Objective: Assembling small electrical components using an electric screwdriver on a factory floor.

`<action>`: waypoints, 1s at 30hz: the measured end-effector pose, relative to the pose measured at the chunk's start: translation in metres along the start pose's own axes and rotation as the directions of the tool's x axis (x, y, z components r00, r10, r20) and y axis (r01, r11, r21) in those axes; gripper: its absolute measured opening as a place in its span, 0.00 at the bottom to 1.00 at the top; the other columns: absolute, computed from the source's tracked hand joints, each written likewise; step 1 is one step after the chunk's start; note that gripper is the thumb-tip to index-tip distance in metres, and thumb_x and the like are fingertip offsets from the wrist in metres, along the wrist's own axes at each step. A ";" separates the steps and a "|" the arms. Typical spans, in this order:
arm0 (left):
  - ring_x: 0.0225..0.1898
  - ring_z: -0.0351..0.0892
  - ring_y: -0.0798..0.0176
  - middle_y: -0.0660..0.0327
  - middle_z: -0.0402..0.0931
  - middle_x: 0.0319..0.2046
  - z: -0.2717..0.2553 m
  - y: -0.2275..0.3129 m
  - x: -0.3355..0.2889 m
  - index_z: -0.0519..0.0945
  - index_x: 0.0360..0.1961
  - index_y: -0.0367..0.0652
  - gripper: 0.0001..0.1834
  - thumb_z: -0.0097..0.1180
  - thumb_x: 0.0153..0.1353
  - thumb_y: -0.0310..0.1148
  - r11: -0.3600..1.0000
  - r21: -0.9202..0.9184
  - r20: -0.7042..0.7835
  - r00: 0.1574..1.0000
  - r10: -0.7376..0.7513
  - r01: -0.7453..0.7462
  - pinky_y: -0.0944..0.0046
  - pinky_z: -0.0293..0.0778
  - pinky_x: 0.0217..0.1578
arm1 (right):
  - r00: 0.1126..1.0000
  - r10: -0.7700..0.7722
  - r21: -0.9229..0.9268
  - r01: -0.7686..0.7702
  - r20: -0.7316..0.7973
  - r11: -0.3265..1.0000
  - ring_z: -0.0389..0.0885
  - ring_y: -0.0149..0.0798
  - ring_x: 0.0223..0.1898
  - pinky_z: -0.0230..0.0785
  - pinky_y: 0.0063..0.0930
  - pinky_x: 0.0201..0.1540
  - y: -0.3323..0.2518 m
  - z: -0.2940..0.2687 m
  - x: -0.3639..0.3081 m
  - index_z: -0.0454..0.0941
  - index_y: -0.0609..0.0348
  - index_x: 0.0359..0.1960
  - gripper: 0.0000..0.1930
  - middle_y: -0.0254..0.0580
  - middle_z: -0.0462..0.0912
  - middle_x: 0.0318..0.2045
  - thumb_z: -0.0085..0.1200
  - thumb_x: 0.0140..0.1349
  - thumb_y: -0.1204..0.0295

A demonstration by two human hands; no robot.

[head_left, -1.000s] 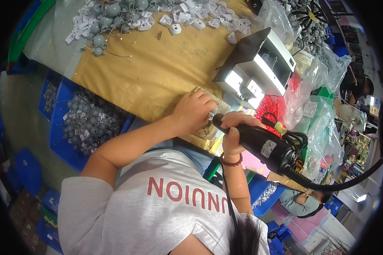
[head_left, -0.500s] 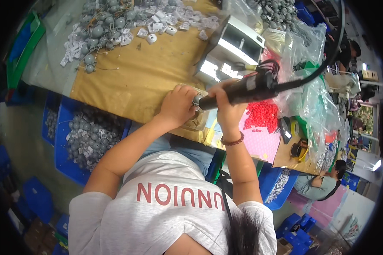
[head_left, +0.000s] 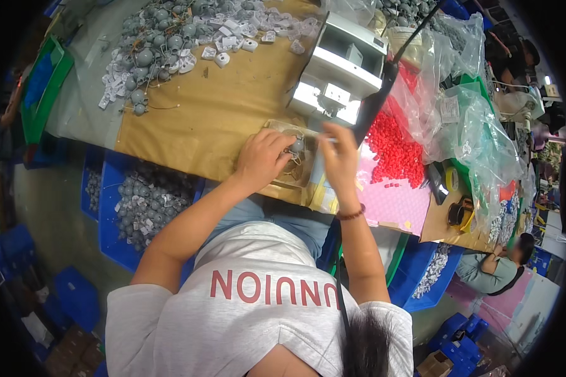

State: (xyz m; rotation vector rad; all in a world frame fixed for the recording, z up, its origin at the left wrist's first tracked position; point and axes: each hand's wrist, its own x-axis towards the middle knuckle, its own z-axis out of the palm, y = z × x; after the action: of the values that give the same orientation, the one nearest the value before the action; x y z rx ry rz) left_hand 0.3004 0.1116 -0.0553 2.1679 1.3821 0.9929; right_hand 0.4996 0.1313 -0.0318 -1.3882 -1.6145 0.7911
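Note:
My left hand (head_left: 262,160) rests at the table's front edge with its fingers closed on a small grey ball-shaped part (head_left: 297,146). That part sits over a shallow translucent tray (head_left: 282,191). To its right, my right hand (head_left: 339,160) is raised with its fingers loosely apart, nothing visible in them. Just beyond that hand a black electric screwdriver (head_left: 379,94) hangs at a slant from its cable, next to a white machine (head_left: 349,60). The fingertips of my left hand partly hide the grey part.
Grey balls (head_left: 144,58) and white housings (head_left: 222,60) lie heaped at the back left. Small red parts (head_left: 396,151) spread over a pink sheet at the right. A blue bin (head_left: 110,229) of grey parts stands below left. Another person (head_left: 493,270) sits at far right.
My right hand has let go of the screwdriver, which now hangs upright-slanted by the machine. The hand has drawn slightly away from the grey part. My left hand stays on it.

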 end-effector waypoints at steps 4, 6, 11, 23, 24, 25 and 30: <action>0.48 0.77 0.49 0.56 0.80 0.42 0.000 0.001 0.002 0.80 0.47 0.43 0.21 0.68 0.50 0.26 1.000 -0.017 0.007 1.000 0.004 -0.004 0.52 0.74 0.49 | 0.997 0.038 0.139 -0.047 0.068 0.989 0.83 0.31 0.37 0.75 0.25 0.38 0.010 0.032 0.002 0.83 0.64 0.43 0.07 0.43 0.85 0.39 0.59 0.66 0.76; 0.48 0.77 0.49 0.56 0.80 0.42 -0.002 0.002 0.002 0.80 0.47 0.43 0.21 0.68 0.49 0.26 1.000 -0.004 0.008 1.000 -0.001 0.001 0.52 0.74 0.49 | 0.996 0.047 0.128 -0.056 0.071 0.990 0.83 0.31 0.32 0.74 0.25 0.35 0.011 0.037 0.005 0.83 0.64 0.41 0.06 0.43 0.86 0.34 0.58 0.67 0.76; 0.47 0.77 0.49 0.56 0.79 0.41 -0.001 0.000 0.003 0.80 0.46 0.42 0.21 0.68 0.49 0.26 1.000 -0.006 0.009 1.000 0.016 -0.016 0.53 0.74 0.47 | 0.981 0.190 0.249 -0.190 0.026 0.950 0.81 0.28 0.27 0.73 0.24 0.32 -0.001 0.051 0.013 0.79 0.65 0.40 0.07 0.40 0.85 0.24 0.52 0.72 0.74; 0.47 0.77 0.47 0.56 0.77 0.45 -0.010 -0.002 0.001 0.78 0.48 0.44 0.18 0.64 0.55 0.28 0.980 -0.192 0.026 0.998 -0.056 0.060 0.52 0.75 0.46 | 0.972 0.207 0.524 -0.233 0.108 0.820 0.84 0.30 0.33 0.76 0.23 0.37 -0.019 0.054 0.025 0.73 0.66 0.49 0.08 0.42 0.84 0.30 0.48 0.75 0.73; 0.46 0.77 0.45 0.55 0.76 0.45 -0.016 0.002 -0.001 0.78 0.48 0.44 0.17 0.64 0.56 0.28 0.962 -0.259 0.010 0.996 -0.092 0.092 0.52 0.75 0.46 | 0.981 0.170 0.589 -0.194 0.096 0.785 0.84 0.32 0.36 0.77 0.24 0.40 -0.008 0.051 0.024 0.72 0.66 0.51 0.10 0.44 0.85 0.35 0.49 0.75 0.72; 0.47 0.77 0.45 0.55 0.76 0.46 -0.029 0.004 -0.005 0.78 0.49 0.43 0.17 0.63 0.57 0.26 0.961 -0.263 0.037 0.996 -0.080 0.087 0.53 0.76 0.46 | 0.978 0.186 0.585 -0.204 0.092 0.785 0.84 0.33 0.36 0.77 0.25 0.41 -0.011 0.041 0.023 0.73 0.66 0.51 0.11 0.44 0.85 0.36 0.49 0.75 0.71; 0.48 0.79 0.44 0.50 0.78 0.46 -0.151 -0.017 -0.047 0.78 0.52 0.40 0.18 0.61 0.59 0.25 0.978 0.054 0.535 0.821 -0.201 0.204 0.53 0.76 0.49 | 0.964 0.248 0.485 -0.262 0.094 0.834 0.85 0.33 0.37 0.78 0.25 0.42 0.033 -0.010 0.006 0.77 0.65 0.46 0.10 0.44 0.86 0.36 0.51 0.75 0.69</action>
State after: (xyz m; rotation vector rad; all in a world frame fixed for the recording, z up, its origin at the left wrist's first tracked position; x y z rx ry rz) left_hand 0.1668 0.0695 0.0189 2.0179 1.2806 0.2644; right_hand 0.5229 0.1432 -0.0554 -1.2243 -1.1363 1.2867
